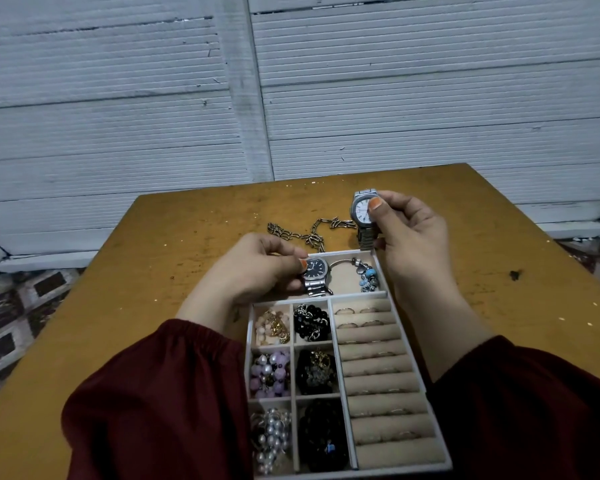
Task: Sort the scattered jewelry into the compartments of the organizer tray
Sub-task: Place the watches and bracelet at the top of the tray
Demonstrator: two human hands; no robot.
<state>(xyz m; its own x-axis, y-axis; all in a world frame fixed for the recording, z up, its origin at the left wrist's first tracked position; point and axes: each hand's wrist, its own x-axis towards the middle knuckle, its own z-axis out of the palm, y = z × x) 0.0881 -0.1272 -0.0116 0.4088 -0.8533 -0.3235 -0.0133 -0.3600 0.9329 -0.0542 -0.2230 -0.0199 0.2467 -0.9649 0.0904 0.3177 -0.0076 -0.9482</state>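
Your right grip [407, 225] is clamped on the white-faced watch [362, 210], held above the table [187, 216] near its far edge. Your left grip [257, 265] pinches the dark-faced watch [315, 271] in the organizer tray's [248, 344] far compartment, beside a charm bracelet [367, 273]. A chain [309, 232] lies just beyond the tray.

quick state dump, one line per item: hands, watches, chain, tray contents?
left hand: gripping the dark-faced watch
dark-faced watch: in the tray's far compartment
right hand: holding the white-faced watch
white-faced watch: lifted above the table
chain: loose on the table, outside the tray
charm bracelet: in the far compartment
tray: open; six small compartments filled, rings in the roll slots
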